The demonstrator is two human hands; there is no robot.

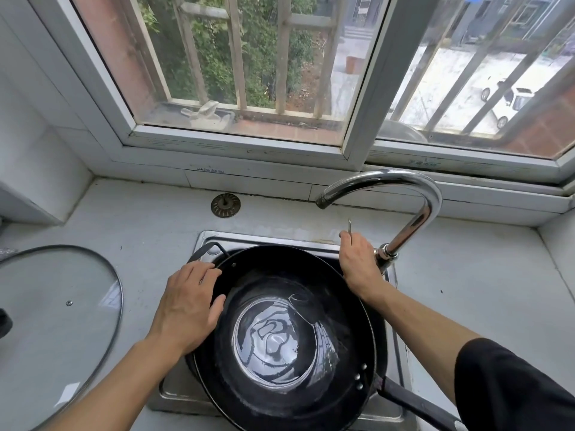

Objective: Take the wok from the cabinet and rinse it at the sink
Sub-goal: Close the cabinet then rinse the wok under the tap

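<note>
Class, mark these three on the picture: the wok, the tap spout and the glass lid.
wok (326,362), head view, on its dark inner wall right of the pooled water.
tap spout (431,194), head view, on the top of the chrome arch.
glass lid (46,306), head view, on the glass left of its centre screw.

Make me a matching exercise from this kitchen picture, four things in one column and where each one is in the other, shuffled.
1. black metal wok
2. round glass lid
3. round metal sink strainer
4. curved chrome tap

A. flat on the counter, far left
B. on the counter below the window
C. over the sink, water inside
D. rising at the sink's right rear corner

Pairs: 1-C, 2-A, 3-B, 4-D
</note>
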